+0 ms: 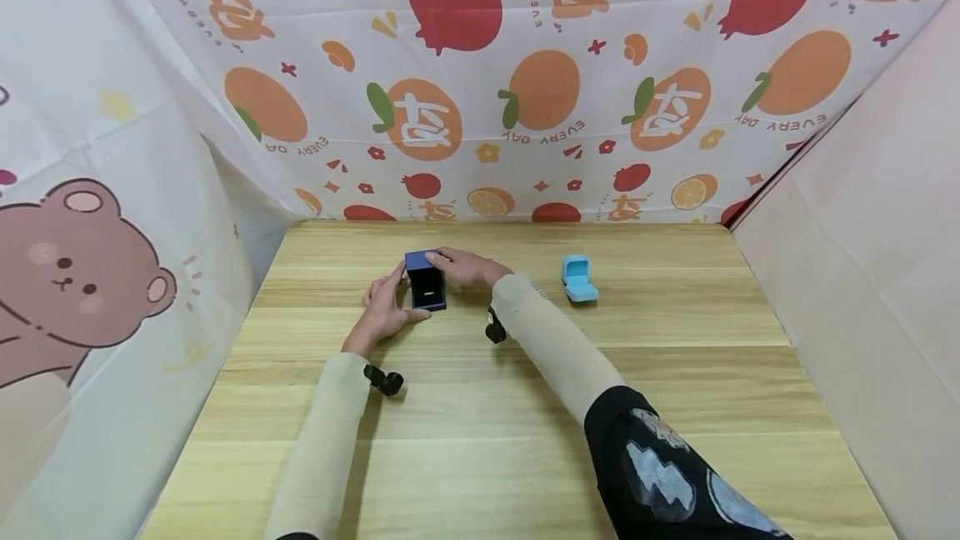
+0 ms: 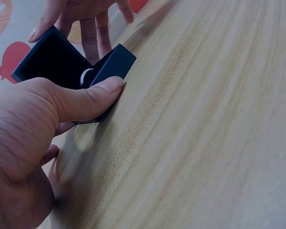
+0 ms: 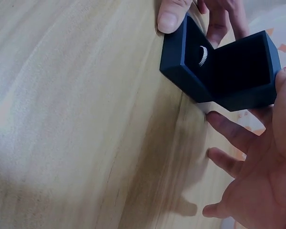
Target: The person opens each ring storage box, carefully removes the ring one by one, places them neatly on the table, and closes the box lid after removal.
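A dark blue ring box stands on the table with its lid raised. A silver ring with small sparkling stones sits upright in its dark lining. My left hand holds the base, thumb along its front edge and fingers reaching round the side. From the other side, my right hand holds the lid. Its thumb lies on the lid's outer edge, while the other fingers are spread behind and below, partly hidden by the box in the left wrist view.
To the right on the wooden table stands a small light blue box, its lid up. A fruit-print cloth hangs along the back edge. White sheets flank the table, the left one printed with a bear.
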{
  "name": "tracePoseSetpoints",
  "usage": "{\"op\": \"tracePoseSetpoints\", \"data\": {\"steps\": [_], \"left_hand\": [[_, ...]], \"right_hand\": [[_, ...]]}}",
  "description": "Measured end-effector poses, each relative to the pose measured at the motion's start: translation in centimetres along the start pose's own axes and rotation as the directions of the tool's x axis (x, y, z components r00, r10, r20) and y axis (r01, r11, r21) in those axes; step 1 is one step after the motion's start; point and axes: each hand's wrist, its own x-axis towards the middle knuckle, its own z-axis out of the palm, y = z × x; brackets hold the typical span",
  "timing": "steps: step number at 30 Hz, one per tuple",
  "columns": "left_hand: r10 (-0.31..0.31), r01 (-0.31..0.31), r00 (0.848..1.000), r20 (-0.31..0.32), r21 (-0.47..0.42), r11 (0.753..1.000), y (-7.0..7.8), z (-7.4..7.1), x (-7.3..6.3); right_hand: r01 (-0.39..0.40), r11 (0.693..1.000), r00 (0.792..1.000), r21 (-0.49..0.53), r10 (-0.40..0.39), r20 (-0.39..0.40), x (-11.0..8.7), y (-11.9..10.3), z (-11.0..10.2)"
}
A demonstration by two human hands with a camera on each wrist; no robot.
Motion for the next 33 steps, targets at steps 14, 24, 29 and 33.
{"op": "tracePoseSetpoints", "data": {"steps": [14, 24, 29, 33], "left_hand": [[-0.007, 0.006, 1.0, -0.008, -0.03, 1.0, -0.7, 0.2, 0.2], [-0.001, 0.001, 1.0, -0.004, -0.037, 0.999, -0.7, 0.1, 0.4], [-0.009, 0.008, 1.0, -0.007, -0.044, 0.999, -0.7, 0.1, 0.3], [-0.013, 0.013, 1.0, -0.007, -0.038, 0.999, -0.5, 0.1, 0.2]], "right_hand": [[-0.037, 0.997, 0.998, -0.063, 0.034, -0.047, -0.5, -0.4, 0.4], [-0.066, 0.997, 0.994, -0.033, 0.063, -0.088, -1.2, -0.5, -0.5], [-0.032, 0.998, 0.993, -0.056, 0.025, -0.118, -1.3, -0.3, -1.4], [-0.011, 0.999, 0.991, -0.053, 0.004, -0.135, -1.2, 0.0, -2.1]]}}
